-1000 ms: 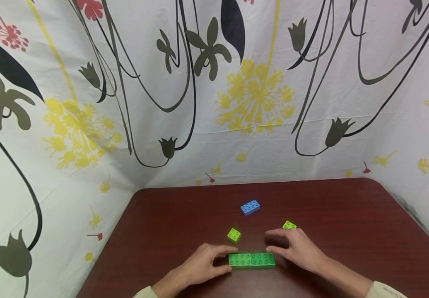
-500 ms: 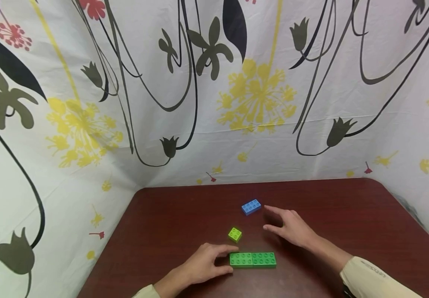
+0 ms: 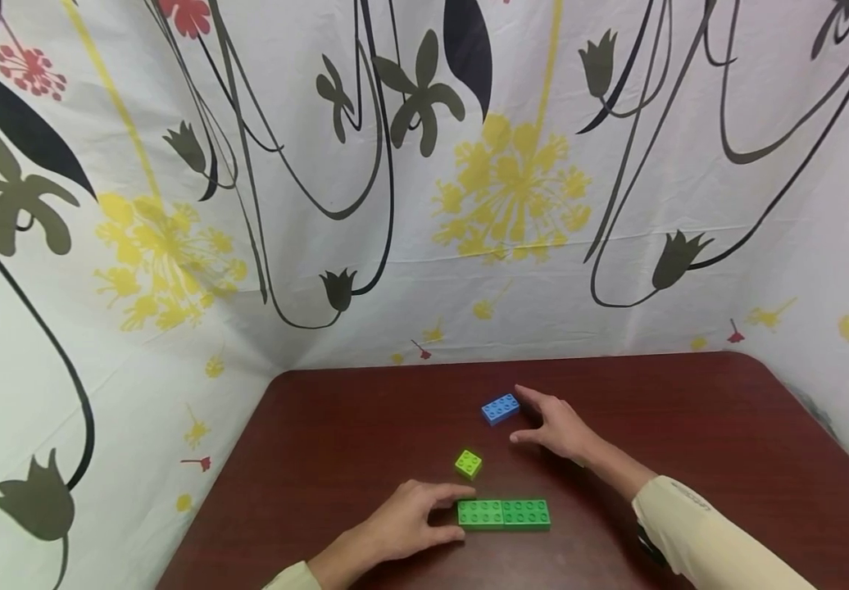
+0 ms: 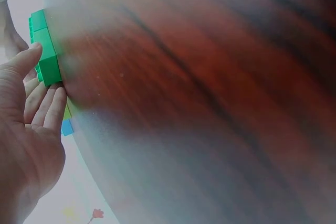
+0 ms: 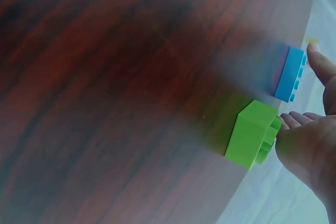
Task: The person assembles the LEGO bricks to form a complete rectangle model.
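Note:
Two green toy bricks lie end to end at the table's front: a lighter left one [image 3: 479,514] and a darker right one [image 3: 526,514]. My left hand [image 3: 406,524] holds the left end of this row, index finger behind it and thumb in front. Farther back, my right hand [image 3: 553,426] reaches beside the blue toy brick [image 3: 501,409], thumb and fingers spread wide, with a gap to the brick. A small lime toy brick [image 3: 469,464] sits between the row and the blue brick. Another lime toy brick [image 5: 252,135] shows below the right hand in the right wrist view; the head view hides it.
The dark red-brown table [image 3: 365,426] has rounded far corners. Behind and beside it hangs a white cloth [image 3: 424,246] with printed flowers.
My right hand has left the right end of the green row and moved back to the blue brick, its arm now covering one lime brick. My left hand has stayed in place.

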`<action>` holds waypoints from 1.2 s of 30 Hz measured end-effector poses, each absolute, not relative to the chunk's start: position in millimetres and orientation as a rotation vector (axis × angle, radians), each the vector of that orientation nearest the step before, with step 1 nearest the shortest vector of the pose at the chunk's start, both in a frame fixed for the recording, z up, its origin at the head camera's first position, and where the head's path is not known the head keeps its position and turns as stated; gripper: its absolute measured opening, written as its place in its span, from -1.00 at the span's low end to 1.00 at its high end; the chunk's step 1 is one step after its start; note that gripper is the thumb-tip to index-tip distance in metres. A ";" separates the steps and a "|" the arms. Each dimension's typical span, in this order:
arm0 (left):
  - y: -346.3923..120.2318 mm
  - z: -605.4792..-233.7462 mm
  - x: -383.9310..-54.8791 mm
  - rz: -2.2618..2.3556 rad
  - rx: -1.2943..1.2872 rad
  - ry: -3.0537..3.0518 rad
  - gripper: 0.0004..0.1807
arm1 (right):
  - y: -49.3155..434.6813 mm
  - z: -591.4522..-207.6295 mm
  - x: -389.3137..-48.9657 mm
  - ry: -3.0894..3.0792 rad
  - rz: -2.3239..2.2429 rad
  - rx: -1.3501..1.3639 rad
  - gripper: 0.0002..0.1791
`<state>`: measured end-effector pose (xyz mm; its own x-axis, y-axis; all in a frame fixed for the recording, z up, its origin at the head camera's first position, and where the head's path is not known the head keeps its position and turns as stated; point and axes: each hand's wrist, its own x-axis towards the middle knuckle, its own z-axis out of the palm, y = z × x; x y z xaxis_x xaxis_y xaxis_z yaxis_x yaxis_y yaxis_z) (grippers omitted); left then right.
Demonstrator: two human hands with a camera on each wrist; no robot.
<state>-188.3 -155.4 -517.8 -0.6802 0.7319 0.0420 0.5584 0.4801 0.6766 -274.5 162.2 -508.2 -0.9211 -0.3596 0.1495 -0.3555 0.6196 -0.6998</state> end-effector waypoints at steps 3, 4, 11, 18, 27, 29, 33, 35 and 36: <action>-155.2 -517.5 -188.9 0.980 1.089 2.474 -0.45 | 161.0 -509.9 -281.7 2.785 -1.252 -0.601 0.00; -155.1 -517.5 -189.1 0.977 1.084 2.473 -0.45 | 160.7 -510.6 -284.0 2.773 -1.263 -0.596 0.00; -155.2 -517.1 -189.9 0.968 1.076 2.477 -0.44 | 157.4 -511.3 -293.2 2.691 -1.339 -0.565 -0.09; -155.2 -516.2 -189.5 0.975 1.067 2.467 -0.44 | 152.9 -514.1 -297.4 2.705 -1.351 -0.531 -0.22; -155.0 -515.6 -189.8 0.965 1.057 2.460 -0.44 | 151.2 -519.8 -300.0 2.752 -1.370 -0.459 -0.37; -154.8 -515.6 -190.0 0.964 1.052 2.460 -0.44 | 150.8 -520.1 -300.4 2.780 -1.355 -0.453 -0.41; -154.2 -515.2 -190.0 0.961 1.066 2.465 -0.44 | 150.3 -519.7 -300.4 2.827 -1.327 -0.442 -0.49; -154.1 -515.1 -189.8 0.955 1.075 2.470 -0.44 | 150.3 -519.7 -300.4 2.838 -1.326 -0.429 -0.52; -154.0 -515.2 -189.7 0.951 1.079 2.472 -0.44 | 150.2 -519.5 -300.0 2.843 -1.324 -0.428 -0.53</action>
